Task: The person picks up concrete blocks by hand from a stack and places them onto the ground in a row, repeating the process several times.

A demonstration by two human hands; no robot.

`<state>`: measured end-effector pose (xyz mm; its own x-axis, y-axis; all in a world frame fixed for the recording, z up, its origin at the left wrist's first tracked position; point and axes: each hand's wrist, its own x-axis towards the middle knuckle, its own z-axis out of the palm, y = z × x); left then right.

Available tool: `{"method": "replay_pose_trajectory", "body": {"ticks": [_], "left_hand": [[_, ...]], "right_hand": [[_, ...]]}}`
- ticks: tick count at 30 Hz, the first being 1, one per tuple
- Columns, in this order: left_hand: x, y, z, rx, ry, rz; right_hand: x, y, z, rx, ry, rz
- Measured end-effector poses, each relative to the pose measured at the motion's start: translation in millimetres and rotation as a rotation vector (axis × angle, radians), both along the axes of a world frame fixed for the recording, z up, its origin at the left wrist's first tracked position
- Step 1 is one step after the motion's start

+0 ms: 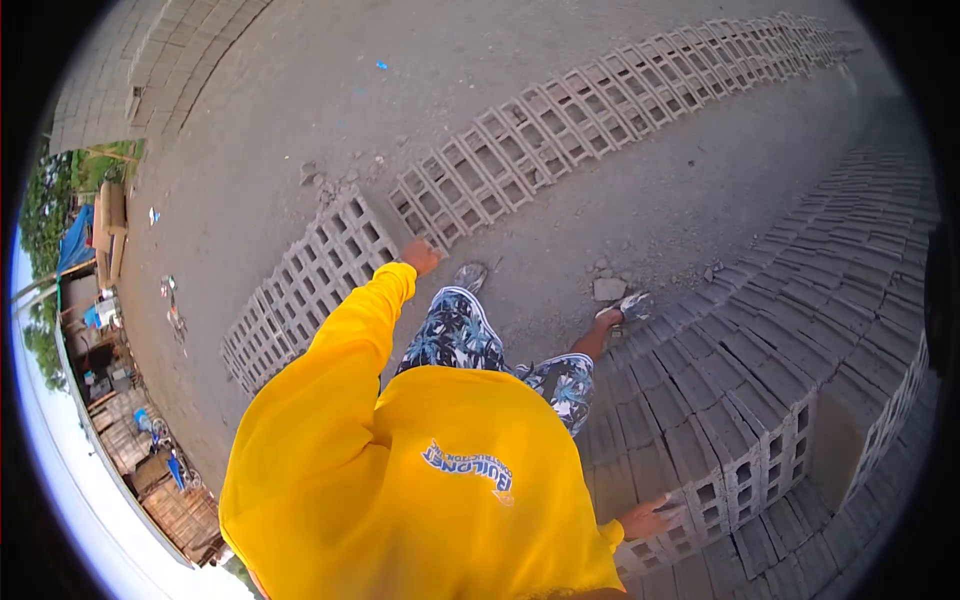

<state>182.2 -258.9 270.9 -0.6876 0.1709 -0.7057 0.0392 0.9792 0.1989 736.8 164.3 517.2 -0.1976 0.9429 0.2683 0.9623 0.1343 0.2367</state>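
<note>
My left hand reaches forward, its fingers curled on the near edge of a hollow concrete block where two rows meet. To its left runs a row of hollow blocks with their openings showing. On the other side, my right hand is low beside a tall stack of concrete blocks, its fingers stretched out against the stack's side. Nothing shows in that hand. Both sleeves are yellow.
A long line of hollow blocks curves away to the upper right. Broken block pieces lie near my right foot. More stacked blocks stand at upper left. Sheds with a blue tarp line the far left.
</note>
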Motion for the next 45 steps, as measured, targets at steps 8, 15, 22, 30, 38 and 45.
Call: {"method": "replay_pose_trajectory", "body": {"ticks": [8, 15, 22, 30, 38, 45], "left_hand": [[1, -206, -81, -0.282, -0.125, 0.157], [-42, -227, -189, -0.414, -0.092, -0.286], [-52, -247, -250, -0.378, 0.028, -0.409], [-62, -207, -249, -0.472, 0.036, -0.295], [-47, -86, -113, -0.146, -0.026, -0.176], [27, 93, 47, 0.449, -0.188, 0.115]], "right_hand": [[-23, -2, -1, -0.111, -0.190, -0.093], [-8, 12, -19, -0.199, 0.029, -0.081], [-21, 6, -35, -0.185, 0.035, -0.298], [16, 20, -27, -0.222, 0.049, -0.208], [6, 10, -23, -0.145, -0.088, -0.191], [-43, -13, 13, -0.105, 0.030, -0.205]]}}
